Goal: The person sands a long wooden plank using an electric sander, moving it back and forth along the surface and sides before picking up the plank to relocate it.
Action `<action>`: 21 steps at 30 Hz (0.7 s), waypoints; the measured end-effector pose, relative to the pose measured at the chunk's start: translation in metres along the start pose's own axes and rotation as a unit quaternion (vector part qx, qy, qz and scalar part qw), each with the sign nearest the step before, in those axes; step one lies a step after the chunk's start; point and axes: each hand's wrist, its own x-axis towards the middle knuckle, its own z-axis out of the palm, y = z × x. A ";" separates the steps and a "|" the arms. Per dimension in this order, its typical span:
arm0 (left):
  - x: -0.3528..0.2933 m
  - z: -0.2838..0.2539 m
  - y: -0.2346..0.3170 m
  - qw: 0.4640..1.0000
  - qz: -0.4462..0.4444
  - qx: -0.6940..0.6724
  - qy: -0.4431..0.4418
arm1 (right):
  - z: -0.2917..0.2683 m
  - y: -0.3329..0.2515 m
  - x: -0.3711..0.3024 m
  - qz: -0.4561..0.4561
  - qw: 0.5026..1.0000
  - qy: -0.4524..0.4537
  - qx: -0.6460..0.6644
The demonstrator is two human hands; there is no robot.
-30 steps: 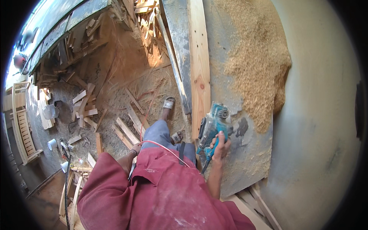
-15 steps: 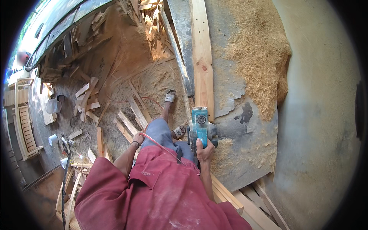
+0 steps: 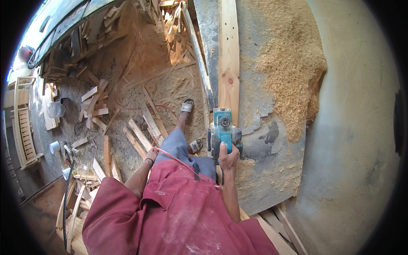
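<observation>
My right hand [image 3: 229, 157] is wrapped round the rear handle of a teal electric planer [image 3: 223, 135]. The planer sits on a long pale wooden board [image 3: 229, 63], which runs away from me along the left part of a grey bench top [image 3: 278, 170]. Ahead of the planer's nose, a reddish knot shows in the wood. Low at my left side, beside my thigh, my left hand [image 3: 151, 155] is closed on a thin red power cord [image 3: 170, 155]. That cord crosses the front of my maroon garment towards the planer side.
A heap of wood shavings [image 3: 284, 80] covers the bench's far right, beside a plain wall [image 3: 352, 106]. Loose offcuts [image 3: 97, 104] and boards lie on the dusty floor to the left. A slatted wooden frame [image 3: 26, 131] stands farther left. My sandalled feet are beside the bench.
The planer and my right hand have moved forward along the board, closer to the knot. My left hand stays beside my thigh with the cord. The view has shifted slightly.
</observation>
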 end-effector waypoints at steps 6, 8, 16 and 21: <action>-0.025 -0.013 0.070 1.000 -0.003 -0.014 0.010 | 0.007 -0.041 0.051 -0.012 1.000 0.009 0.001; -0.025 -0.019 0.081 1.000 -0.008 -0.010 0.014 | 0.012 -0.051 0.071 -0.007 1.000 0.008 0.018; -0.003 -0.021 0.094 0.998 -0.044 -0.033 -0.006 | 0.032 -0.111 0.142 -0.015 1.000 0.025 0.007; 0.023 -0.019 0.091 0.987 -0.081 -0.134 -0.020 | 0.042 -0.161 0.194 -0.030 0.999 0.035 -0.010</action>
